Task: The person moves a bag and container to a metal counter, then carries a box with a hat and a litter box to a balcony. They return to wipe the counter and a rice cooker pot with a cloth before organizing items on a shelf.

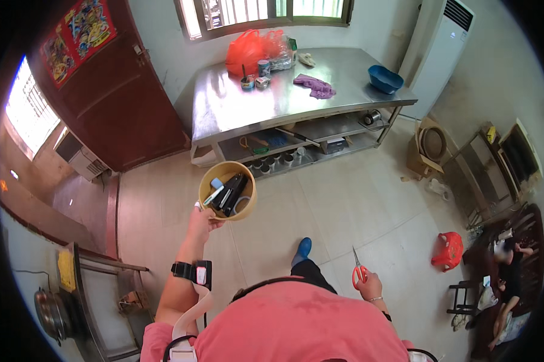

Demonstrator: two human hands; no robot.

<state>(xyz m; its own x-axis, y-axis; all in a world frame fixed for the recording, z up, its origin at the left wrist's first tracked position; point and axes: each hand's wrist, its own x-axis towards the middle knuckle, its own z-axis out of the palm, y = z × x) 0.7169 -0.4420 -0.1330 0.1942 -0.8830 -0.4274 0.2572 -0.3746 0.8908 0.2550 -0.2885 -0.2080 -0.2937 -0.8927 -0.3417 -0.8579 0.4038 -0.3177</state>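
My left hand (202, 222) grips the near rim of a round yellow tub (251, 199), held out over the floor. Inside it lie a black stapler (231, 192), a white and blue pen-like item (214, 196), a small blue object (216, 183) and a ring that looks like a roll of tape (241, 205). Low on the right, my right hand (370, 286) is closed around the orange handles of a pair of scissors (357, 267), whose metal blades point away from me.
Ahead stands a steel table (263, 106) with red plastic bags (247, 50), cans, a purple cloth (315, 86) and a blue basin (385, 80). On the right are a cardboard box (416, 156), a red stool (448, 251) and a seated person (509, 280). A brown door (118, 90) stands at left.
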